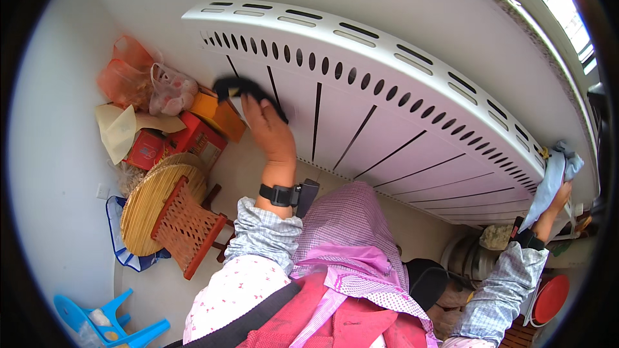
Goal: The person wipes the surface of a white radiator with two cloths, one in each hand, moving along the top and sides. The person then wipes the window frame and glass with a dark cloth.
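My left hand (271, 128) holds a dark, blurred item (246, 88), perhaps a black cloth or brush, against or just before the front of a white slatted radiator cover (338, 121). At the far right, my right hand (561, 198) is at the end of that cover, with a light blue cloth (551, 179) in its grip. The cloth hangs over the cover's corner. A small yellow thing shows beside the cloth. Both wrists bear black straps.
Plastic bags (171, 89), a red box (198, 137) and an orange box (217, 113) are heaped in the left corner. Nearby are a woven folding stool (191, 224), a round straw mat (159, 203) and a blue plastic stool (109, 324). A metal pot (466, 256) and a red round item (552, 298) lie lower right.
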The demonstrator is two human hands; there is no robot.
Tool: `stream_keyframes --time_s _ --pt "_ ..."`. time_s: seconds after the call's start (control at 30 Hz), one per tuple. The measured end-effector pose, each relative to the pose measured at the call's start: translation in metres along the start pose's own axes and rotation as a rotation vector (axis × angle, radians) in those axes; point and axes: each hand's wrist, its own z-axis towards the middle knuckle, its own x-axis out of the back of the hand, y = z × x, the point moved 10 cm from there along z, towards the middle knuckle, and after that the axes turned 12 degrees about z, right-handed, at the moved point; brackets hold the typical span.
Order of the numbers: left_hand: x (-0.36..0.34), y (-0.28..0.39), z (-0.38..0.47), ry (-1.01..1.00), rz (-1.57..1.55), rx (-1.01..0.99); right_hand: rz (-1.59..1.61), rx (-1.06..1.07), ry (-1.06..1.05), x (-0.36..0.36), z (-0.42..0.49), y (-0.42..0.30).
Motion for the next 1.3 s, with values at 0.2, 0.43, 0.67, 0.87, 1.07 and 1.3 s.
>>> stream_keyframes --time_s 0.2,0.43,0.67,0.87,1.07,1.3 --pt "0.006 0.107 -0.008 0.017 0.021 -0.371 -0.113 -0.012 -0.011 -0.009 0.010 0.011" --pt "-0.032 0.004 -0.049 -0.116 0.129 -0.147 -0.341 0.094 -0.044 -0.011 0.017 0.048" --pt "-0.053 -0.105 -0.081 -0.303 -0.011 0.396 -0.123 -0.110 0.021 -0.005 0.015 0.040" --pt "-0.006 0.012 0.000 -0.018 0.069 -0.157 -0.014 -0.149 -0.002 -0.005 0.007 0.022" --pt "-0.019 -0.022 0.013 -0.017 -0.043 0.036 -0.003 -0.006 0.004 0.004 -0.001 -0.004" --pt "-0.095 -0.213 -0.122 -0.244 -0.401 0.979 0.104 0.137 -0.078 0.013 -0.006 -0.005"
